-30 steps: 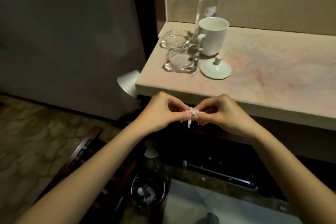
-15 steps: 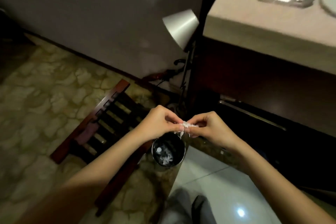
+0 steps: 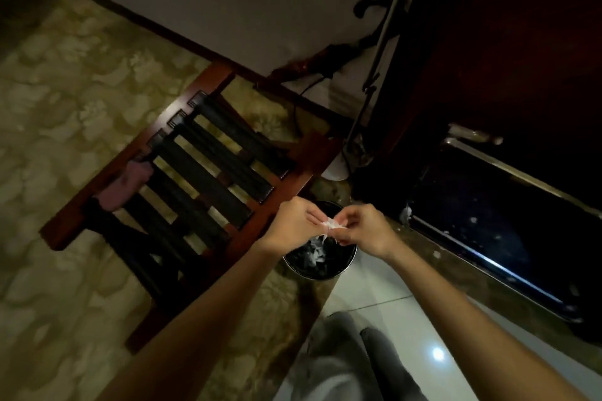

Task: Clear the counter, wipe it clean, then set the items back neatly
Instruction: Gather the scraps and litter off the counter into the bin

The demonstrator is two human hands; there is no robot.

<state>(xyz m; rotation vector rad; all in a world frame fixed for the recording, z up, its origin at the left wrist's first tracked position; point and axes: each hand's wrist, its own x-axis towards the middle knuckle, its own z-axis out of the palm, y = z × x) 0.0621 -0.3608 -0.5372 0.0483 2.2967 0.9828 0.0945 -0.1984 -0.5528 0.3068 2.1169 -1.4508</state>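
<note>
over the bin (image 3: 338,270) rim, both hands (image 3: 329,228) pinch a tissue scrap (image 3: 331,224) btwn them.

Brightness: dim, warm-toned room throughout.
Glare: one round bright spot on the pale tile floor (image 3: 438,353), below and right of the waste bin (image 3: 321,259).
Shadows: the cabinet (image 3: 508,52) up and right of the waste bin is nearly black; detail is lost.
Blur: soft overall; the wooden rack (image 3: 195,172) left of the bin is smeared.
Distortion: straight lines bow far from the bin, toward the edges.
</note>
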